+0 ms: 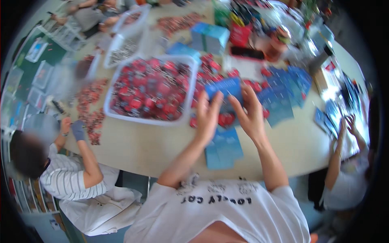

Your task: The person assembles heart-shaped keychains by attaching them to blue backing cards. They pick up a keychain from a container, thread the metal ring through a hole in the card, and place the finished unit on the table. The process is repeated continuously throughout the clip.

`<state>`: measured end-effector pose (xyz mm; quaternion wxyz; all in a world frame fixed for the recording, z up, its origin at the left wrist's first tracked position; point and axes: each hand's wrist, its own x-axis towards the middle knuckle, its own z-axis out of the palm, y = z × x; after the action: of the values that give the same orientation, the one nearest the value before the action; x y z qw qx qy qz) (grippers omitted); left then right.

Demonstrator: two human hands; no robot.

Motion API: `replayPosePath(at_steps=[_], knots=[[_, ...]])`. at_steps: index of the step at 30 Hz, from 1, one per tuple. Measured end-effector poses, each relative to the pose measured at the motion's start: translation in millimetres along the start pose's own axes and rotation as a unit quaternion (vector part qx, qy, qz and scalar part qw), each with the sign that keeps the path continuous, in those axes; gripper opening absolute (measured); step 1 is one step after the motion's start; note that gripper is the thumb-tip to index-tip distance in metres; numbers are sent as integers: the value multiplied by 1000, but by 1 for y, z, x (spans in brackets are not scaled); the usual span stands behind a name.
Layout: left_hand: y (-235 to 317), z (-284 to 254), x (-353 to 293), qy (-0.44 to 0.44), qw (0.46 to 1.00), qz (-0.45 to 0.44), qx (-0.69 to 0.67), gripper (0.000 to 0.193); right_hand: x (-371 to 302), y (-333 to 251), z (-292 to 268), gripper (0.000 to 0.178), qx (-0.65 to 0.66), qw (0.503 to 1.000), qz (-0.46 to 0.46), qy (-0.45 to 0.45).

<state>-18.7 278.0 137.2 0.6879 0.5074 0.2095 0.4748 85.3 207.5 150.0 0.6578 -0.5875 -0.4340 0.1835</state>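
Both my hands hold one blue card (225, 89) up over the table. My left hand (208, 115) grips its lower left side, and my right hand (250, 111) grips its right side. Under the card lie small red packets (226, 119). Nearer to me, a short stack of blue cards (223, 149) rests on the beige table (142, 146). A white bin (150, 90) full of red packets stands just left of my left hand.
More blue cards (285, 91) fan out to the right. Blue boxes (210, 37) and a red container (240, 34) stand at the back. A person in a striped shirt (69, 178) works at the left, another person's hands (346, 125) at the right. Loose red packets (91, 109) lie left.
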Motion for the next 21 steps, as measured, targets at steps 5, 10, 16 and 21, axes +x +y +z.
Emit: replayPosePath(at_steps=[5, 10, 16, 21], knots=[[8, 3, 0, -16, 1000, -2, -12, 18, -1, -4, -4, 29, -1, 997, 66, -26], [5, 4, -1, -17, 999, 0, 37, 18, -2, 0, -5, 23, 36, 996, 76, -28], [0, -34, -5, -58, 984, 4, 166, 22, 6, 7, -83, 15, -20, 996, 61, 56], [-2, -53, -36, -121, 768, 151, 611, 44, 18, 27, -167, 33, -509, 848, 55, 137]])
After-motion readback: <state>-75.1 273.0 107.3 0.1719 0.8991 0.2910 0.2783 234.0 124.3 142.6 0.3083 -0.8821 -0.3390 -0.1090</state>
